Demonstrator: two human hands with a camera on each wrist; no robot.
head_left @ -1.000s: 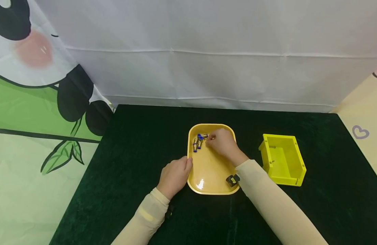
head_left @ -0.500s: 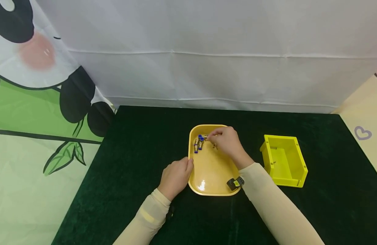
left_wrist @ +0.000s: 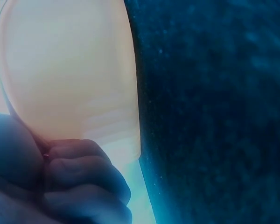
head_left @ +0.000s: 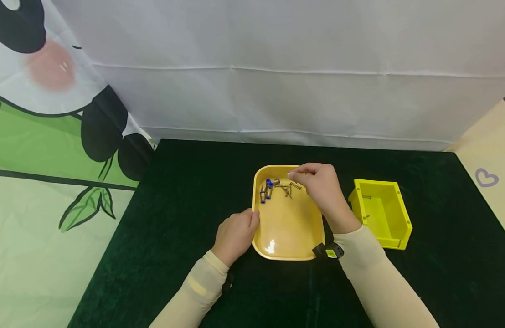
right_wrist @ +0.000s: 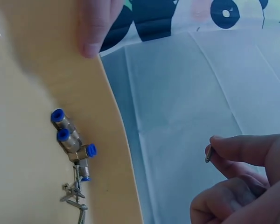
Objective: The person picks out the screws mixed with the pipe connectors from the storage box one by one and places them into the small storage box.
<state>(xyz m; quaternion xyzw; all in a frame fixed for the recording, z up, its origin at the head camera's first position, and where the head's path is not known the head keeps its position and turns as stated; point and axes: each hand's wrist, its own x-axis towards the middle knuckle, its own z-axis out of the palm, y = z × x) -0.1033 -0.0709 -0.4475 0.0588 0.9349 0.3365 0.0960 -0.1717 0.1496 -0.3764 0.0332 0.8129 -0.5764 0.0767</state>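
Several blue-ended fittings (right_wrist: 71,143) and loose screws (right_wrist: 73,191) lie in the yellow tray (head_left: 287,228), whose left edge your left hand (head_left: 235,233) grips while your right hand (head_left: 324,184) pinches another screw (right_wrist: 208,154) over its far end.

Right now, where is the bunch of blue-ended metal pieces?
In the head view, the blue-ended metal pieces lie toward the far left corner of the tray, just left of the loose screws.

Glare spots the tray (head_left: 288,228); the left wrist view is hazy.
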